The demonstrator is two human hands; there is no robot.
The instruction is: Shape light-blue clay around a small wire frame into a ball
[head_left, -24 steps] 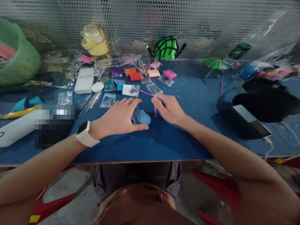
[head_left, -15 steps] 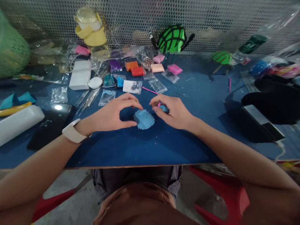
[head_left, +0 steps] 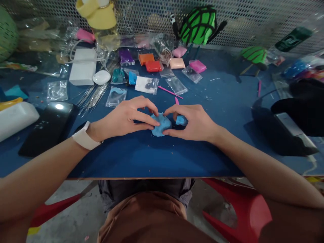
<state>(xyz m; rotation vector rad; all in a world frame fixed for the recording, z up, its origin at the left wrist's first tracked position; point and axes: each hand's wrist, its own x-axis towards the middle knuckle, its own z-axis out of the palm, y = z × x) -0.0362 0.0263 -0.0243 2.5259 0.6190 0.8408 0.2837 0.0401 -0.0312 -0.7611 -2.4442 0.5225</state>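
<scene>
A flattened piece of blue modelling clay with a ragged edge lies on the blue tabletop, between my two hands. My left hand, wearing a white wristband, grips its left side, fingers on top and thumb at the near edge. On the other side, my right hand has its thumb and index finger curved around the clay's right edge. A smaller blue clay lump shows beneath the arch of my right hand. Just beyond the right knuckles the tip of a pink tool sticks out; its remainder is hidden.
Colourful clay packets, such as the red packet, lie farther back with a pink stick. A black phone and thin wires are at left. Green-and-black striped models stand behind; a black object is at right.
My left fingers have come down onto the flattened clay, and my right thumb and index finger have closed in on its right edge. The pink tool's tip now shows beyond my right hand.
</scene>
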